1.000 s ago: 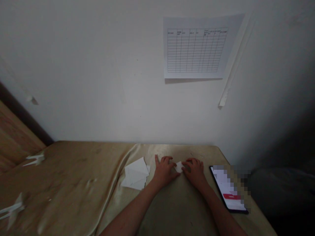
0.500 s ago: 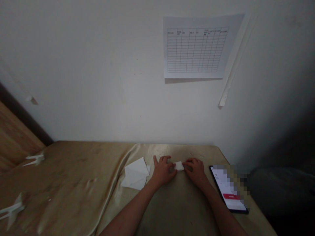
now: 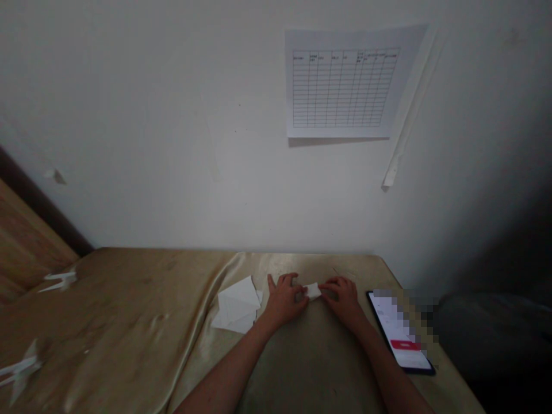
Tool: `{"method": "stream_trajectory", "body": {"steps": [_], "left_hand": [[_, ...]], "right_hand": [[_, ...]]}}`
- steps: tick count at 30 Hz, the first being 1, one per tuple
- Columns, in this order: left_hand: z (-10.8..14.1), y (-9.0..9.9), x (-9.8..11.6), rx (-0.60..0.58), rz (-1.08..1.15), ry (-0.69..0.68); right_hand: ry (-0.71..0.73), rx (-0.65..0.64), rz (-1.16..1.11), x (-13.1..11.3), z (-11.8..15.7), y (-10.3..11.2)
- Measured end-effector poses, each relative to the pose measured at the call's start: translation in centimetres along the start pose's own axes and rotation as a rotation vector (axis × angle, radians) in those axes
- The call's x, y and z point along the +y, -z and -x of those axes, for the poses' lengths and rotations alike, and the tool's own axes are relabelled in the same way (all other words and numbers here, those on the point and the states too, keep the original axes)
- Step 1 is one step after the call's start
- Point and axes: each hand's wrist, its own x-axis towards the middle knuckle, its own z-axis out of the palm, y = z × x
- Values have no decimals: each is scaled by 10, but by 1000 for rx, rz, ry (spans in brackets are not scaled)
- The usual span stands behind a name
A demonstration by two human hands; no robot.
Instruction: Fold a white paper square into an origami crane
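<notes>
A small folded piece of white paper (image 3: 313, 291) lies on the tan cloth-covered table (image 3: 302, 368), between my two hands. My left hand (image 3: 285, 298) pinches its left end between thumb and index finger, the other fingers spread above the cloth. At its right end, my right hand (image 3: 342, 296) grips the paper with thumb and fingertips. The fingertips hide both ends of the paper. Several loose white paper sheets (image 3: 237, 305) lie overlapping just left of my left hand.
A phone (image 3: 399, 333) with a lit screen lies right of my right arm. Folded white paper shapes (image 3: 21, 368) rest at the table's far left. A printed grid sheet (image 3: 345, 86) hangs on the wall behind. A fold in the cloth (image 3: 194, 333) runs left of the loose sheets.
The small paper between my fingers has tilted slightly, its right edge shifting a little. Both hands stay in nearly the same place.
</notes>
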Motion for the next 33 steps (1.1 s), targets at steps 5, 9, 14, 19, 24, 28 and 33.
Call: {"method": "stream_trajectory", "body": {"steps": [5,9,14,19,24,28,33], "left_hand": [[0,-2,-3,9,6,-19],[-1,-2,-6,-2,2,-26],[-1,-1,-8,-16,-4,-31],[-2,1,-9,-34,-2,-33],[-2,2,-9,-53,1,-37],[-3,3,-10,-73,3,-29],[-4,4,-9,-100,-18,-30]], "right_hand": [[-2,-13,-7,1,0,1],[2,-28,-32,1,-1,3],[50,-37,-42,-1,-1,4],[108,4,-66,3,-1,0],[127,-1,-70,3,-1,-3],[98,-8,-58,-2,0,-4],[52,-26,-26,-6,2,-6]]}}
